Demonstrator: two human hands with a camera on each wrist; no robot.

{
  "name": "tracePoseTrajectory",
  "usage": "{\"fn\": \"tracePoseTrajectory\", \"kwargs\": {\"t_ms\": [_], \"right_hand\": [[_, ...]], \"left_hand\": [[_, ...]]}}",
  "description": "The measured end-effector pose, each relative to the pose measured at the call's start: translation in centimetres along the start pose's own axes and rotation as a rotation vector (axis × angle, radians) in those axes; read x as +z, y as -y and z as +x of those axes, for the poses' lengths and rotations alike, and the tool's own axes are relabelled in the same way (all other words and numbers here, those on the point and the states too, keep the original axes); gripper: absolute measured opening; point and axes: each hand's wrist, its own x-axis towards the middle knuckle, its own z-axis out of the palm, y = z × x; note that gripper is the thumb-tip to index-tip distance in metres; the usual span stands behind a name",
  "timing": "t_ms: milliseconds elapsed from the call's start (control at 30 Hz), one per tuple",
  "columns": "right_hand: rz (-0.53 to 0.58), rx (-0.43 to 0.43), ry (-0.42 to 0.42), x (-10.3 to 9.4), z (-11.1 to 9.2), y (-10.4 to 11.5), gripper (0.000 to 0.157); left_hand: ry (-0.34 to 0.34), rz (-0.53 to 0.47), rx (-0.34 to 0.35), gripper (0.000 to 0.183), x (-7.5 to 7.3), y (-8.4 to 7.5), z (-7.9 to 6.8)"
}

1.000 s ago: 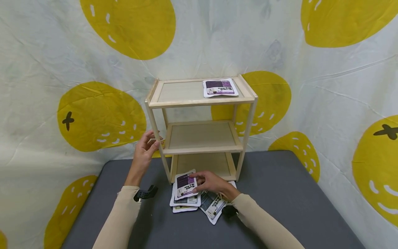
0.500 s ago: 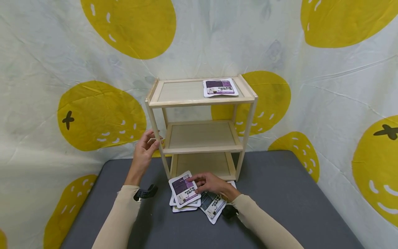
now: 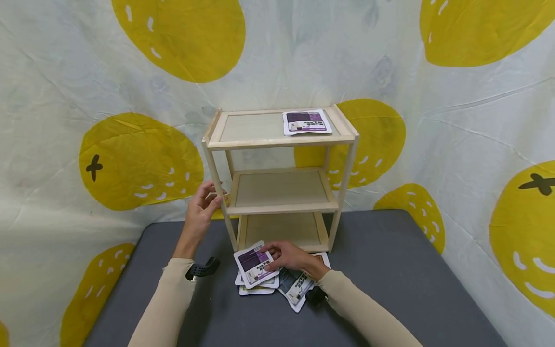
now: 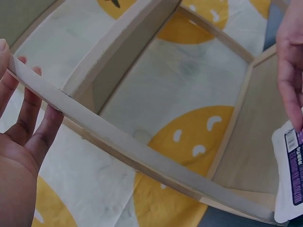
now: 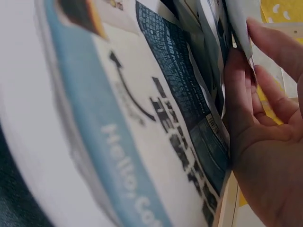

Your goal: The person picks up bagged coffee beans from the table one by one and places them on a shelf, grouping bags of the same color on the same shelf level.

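Note:
A small three-tier wooden shelf stands at the back of the grey table. My left hand grips its front left post, the thumb on one side and the fingers behind. My right hand pinches the right edge of a purple-and-white coffee sachet, tilted over a small pile of sachets. Beneath the right wrist lie more sachets, among them a blue-and-white one. Up close, the right wrist view shows a blue-and-white sachet with "Hello, Cof" printed on it.
On the right of the top tier lies another purple sachet. No sachets lie on the middle tier or the bottom tier. Behind the shelf hangs a pale cloth with yellow fruit prints.
The purple sachet in my right hand has turned counterclockwise and shifted slightly left and toward me over the pile. My left hand stays on the post.

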Motion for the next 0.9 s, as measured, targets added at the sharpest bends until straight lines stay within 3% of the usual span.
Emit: {"fn": "tracePoseTrajectory", "kwargs": {"t_ms": [133, 267, 533, 700, 900], "right_hand": [[-0.067, -0.044, 0.050, 0.1, -0.1, 0.0, 0.057], [-0.132, -0.039, 0.049, 0.0, -0.3, 0.2, 0.050], [-0.076, 0.064, 0.005, -0.1, -0.4, 0.2, 0.046], [0.019, 0.103, -0.005, -0.4, -0.3, -0.2, 0.054], [-0.016, 0.093, 0.025, -1.3, -0.3, -0.3, 0.064]], "left_hand": [[0.001, -0.041, 0.005, 0.041, -0.1, -0.1, -0.2], [0.004, -0.049, 0.014, 0.042, 0.0, -0.3, -0.2], [0.028, -0.045, 0.021, 0.041, 0.1, -0.6, -0.1], [0.026, -0.040, 0.026, 0.038, 0.1, -0.5, 0.0], [0.025, -0.048, 0.027, 0.033, -0.1, -0.3, 0.2]]}}
